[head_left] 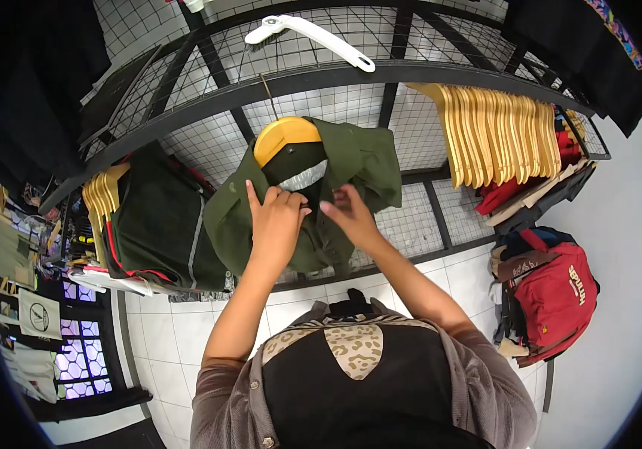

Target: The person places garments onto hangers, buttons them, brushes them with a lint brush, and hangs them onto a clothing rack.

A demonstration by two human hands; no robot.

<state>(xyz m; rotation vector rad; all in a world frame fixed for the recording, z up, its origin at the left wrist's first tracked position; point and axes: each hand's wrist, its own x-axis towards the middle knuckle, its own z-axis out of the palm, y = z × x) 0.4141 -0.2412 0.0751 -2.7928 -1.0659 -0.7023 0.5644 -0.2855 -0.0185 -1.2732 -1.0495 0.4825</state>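
A dark green button-up shirt (377, 161) hangs on a yellow wooden hanger (289, 136), whose hook is over the black rack bar. My left hand (276, 217) lies on the shirt's left front by the collar, its index finger stretched upward and the other fingers curled at the cloth edge. At the right side of the opening is my right hand (349, 215), its thumb extended and fingers bent near the placket. A pale label shows inside the collar. What the fingertips touch is partly hidden.
A white-handled brush (313, 34) rests on the wire shelf above. Many bare wooden hangers (497, 135) hang at the right, dark garments (156, 217) at the left. A stack of red and dark bags (560, 299) hangs by the right wall.
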